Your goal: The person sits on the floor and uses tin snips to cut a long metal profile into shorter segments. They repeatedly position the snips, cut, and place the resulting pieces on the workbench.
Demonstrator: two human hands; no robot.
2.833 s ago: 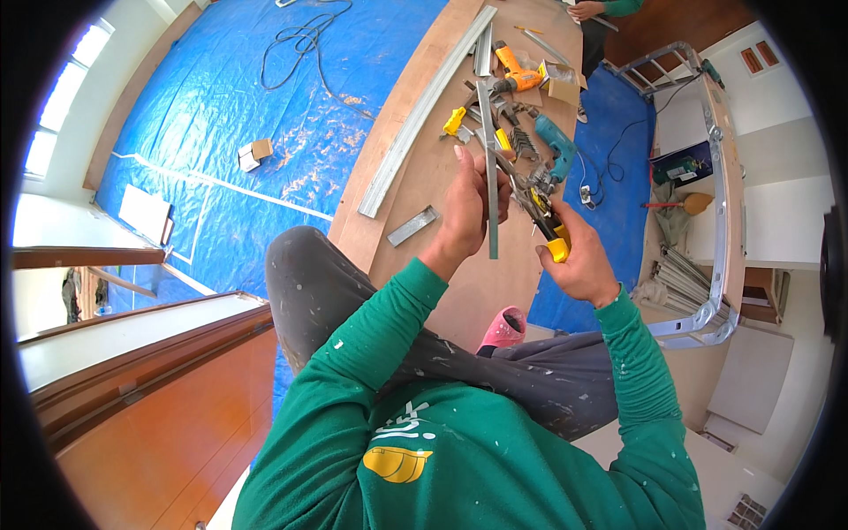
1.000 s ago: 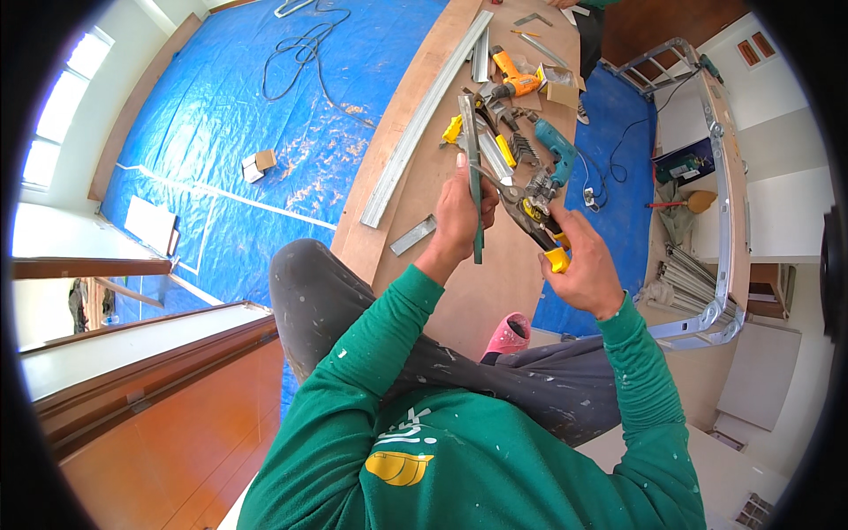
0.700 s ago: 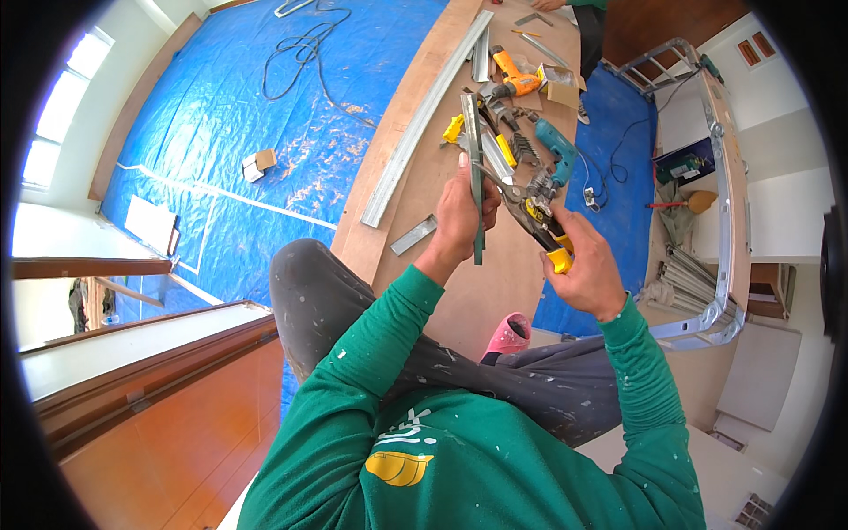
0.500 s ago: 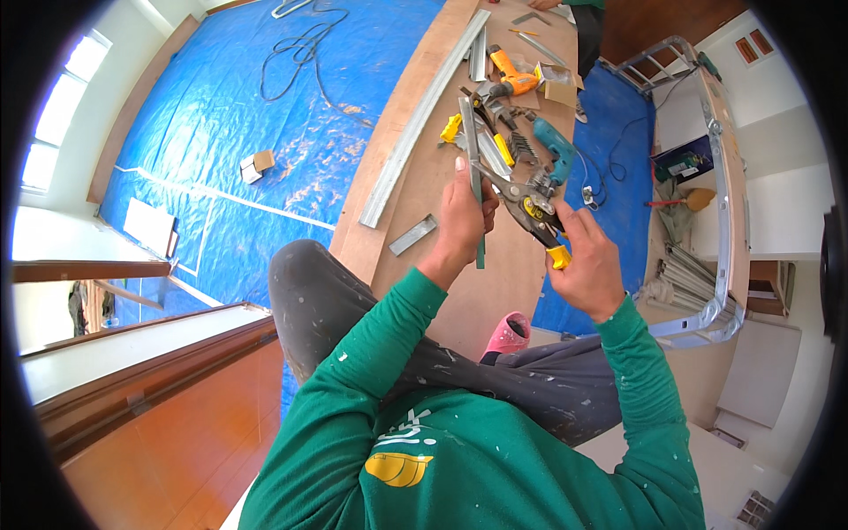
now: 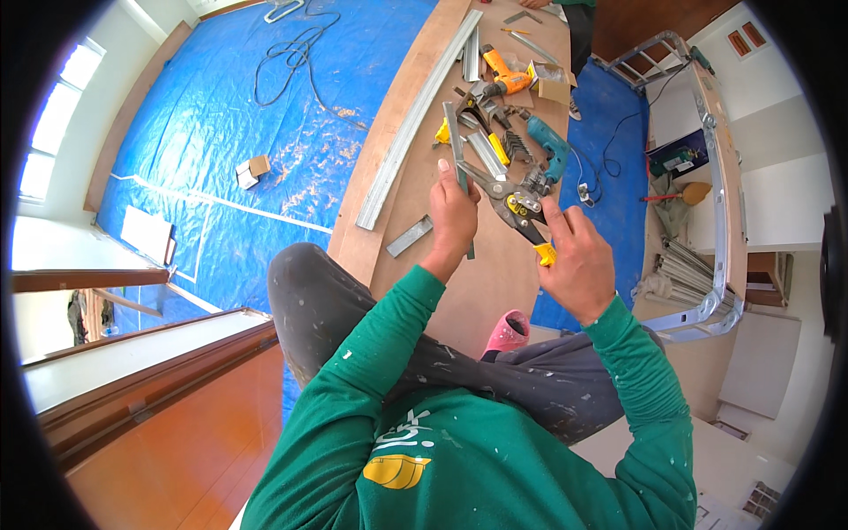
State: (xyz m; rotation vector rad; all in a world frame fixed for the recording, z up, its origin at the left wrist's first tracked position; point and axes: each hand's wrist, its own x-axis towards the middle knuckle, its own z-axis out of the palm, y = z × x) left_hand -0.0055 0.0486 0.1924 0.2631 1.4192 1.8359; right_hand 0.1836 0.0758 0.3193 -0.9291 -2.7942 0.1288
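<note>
My left hand [image 5: 452,212] is closed around a narrow grey metal strip [image 5: 454,132], which stands nearly upright with its lower end below the fingers. My right hand [image 5: 583,263] grips tin snips [image 5: 521,205] with yellow-tipped black handles; the palm and fingers hide part of the grip. The jaws of the snips reach leftward to the strip just above my left thumb. Whether the blades have cut into it, I cannot tell. Beneath my hands, a short metal offcut [image 5: 410,236] lies on the wooden board [image 5: 481,296].
Farther up the board lie a teal drill [image 5: 549,146], an orange drill [image 5: 505,78], an open carton [image 5: 554,84] and a long metal channel [image 5: 415,124]. Blue sheeting [image 5: 203,106] covers the floor. Another person [image 5: 579,35] is at the far end. A ladder [image 5: 720,203] lies at right.
Both hands, the strip and the snips have shifted slightly left, and the strip leans a little more leftward. The whole view has also moved a little. Both grips are kept.
</note>
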